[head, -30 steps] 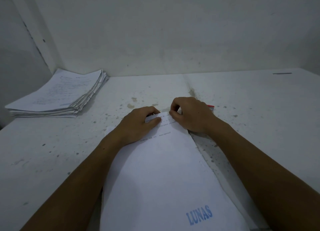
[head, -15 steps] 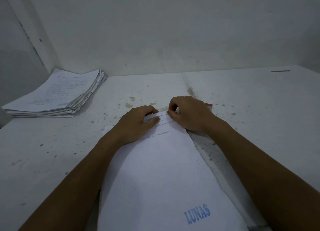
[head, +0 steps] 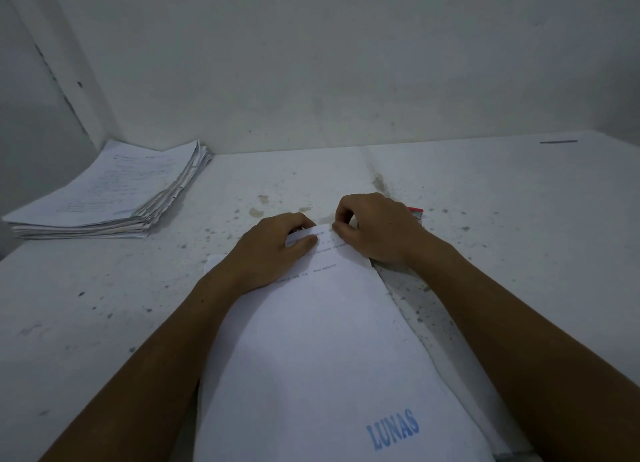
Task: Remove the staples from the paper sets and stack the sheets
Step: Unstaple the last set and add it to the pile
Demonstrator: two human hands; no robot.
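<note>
Nearest the camera, a paper set (head: 311,357) lies on the white, speckled bench (head: 104,323), running from the near edge away toward the middle. A blue stamp reading LUNAS (head: 393,428) sits on the near right part of its top sheet, and faint printed lines cross its far end. More sheets show under its right edge. Both forearms reach forward along either side of the set and the hands meet at its far end. The left hand (head: 273,250) rests on the far left corner, fingers curled over the far edge and thumb laid across the top sheet, so its grip is closed on the paper set. The right hand (head: 377,229) is at the far right corner with fingers curled in, thumb and forefinger pinching at the sheet's far edge; what lies between the fingertips is too small to tell. Just beyond the right hand a small red object (head: 415,212) pokes out on the bench, mostly hidden. Far left, against the wall (head: 311,63), sits a stack of sheets (head: 114,191) with ragged edges, well apart from the hands
</note>
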